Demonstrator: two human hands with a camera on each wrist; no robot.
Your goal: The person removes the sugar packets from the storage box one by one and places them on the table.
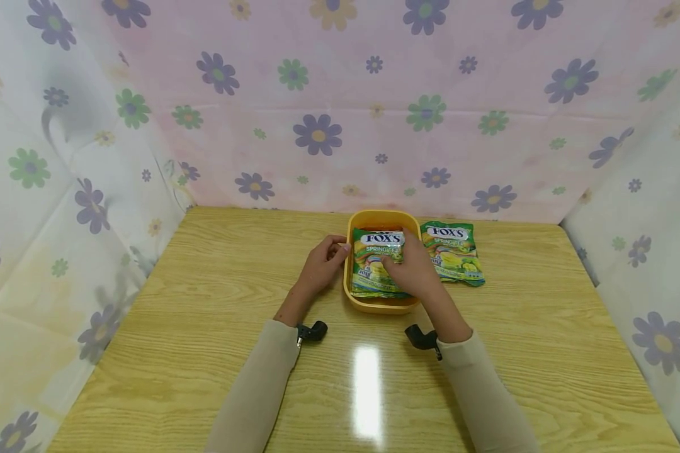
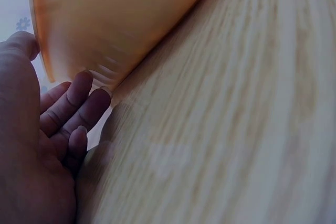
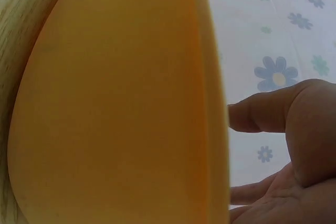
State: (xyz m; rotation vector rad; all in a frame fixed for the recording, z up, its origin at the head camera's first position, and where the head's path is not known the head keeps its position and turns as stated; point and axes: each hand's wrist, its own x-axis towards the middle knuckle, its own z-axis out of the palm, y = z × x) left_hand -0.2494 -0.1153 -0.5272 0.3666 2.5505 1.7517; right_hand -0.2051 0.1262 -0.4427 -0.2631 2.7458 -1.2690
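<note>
A yellow plastic box (image 1: 381, 308) stands on the table, with a green FOX'S Spring Tea candy packet (image 1: 376, 280) inside it. My right hand (image 1: 416, 267) reaches over the box's right rim and holds this packet, thumb across its printed face and fingers at its right edge. In the right wrist view the box wall (image 3: 115, 103) hides those fingertips. My left hand (image 1: 322, 263) touches the box's left side with loosely bent fingers (image 2: 79, 103), its thumb by the rim. A second FOX'S candy packet (image 1: 453, 251) lies flat just right of the box.
The wood-grain table (image 1: 232, 251) spreads around the box. Behind it hangs a pink flowered cloth (image 1: 351, 94), close to the box's far side. White flowered cloths stand at the left and right. Each wrist wears a black camera mount (image 1: 422, 338).
</note>
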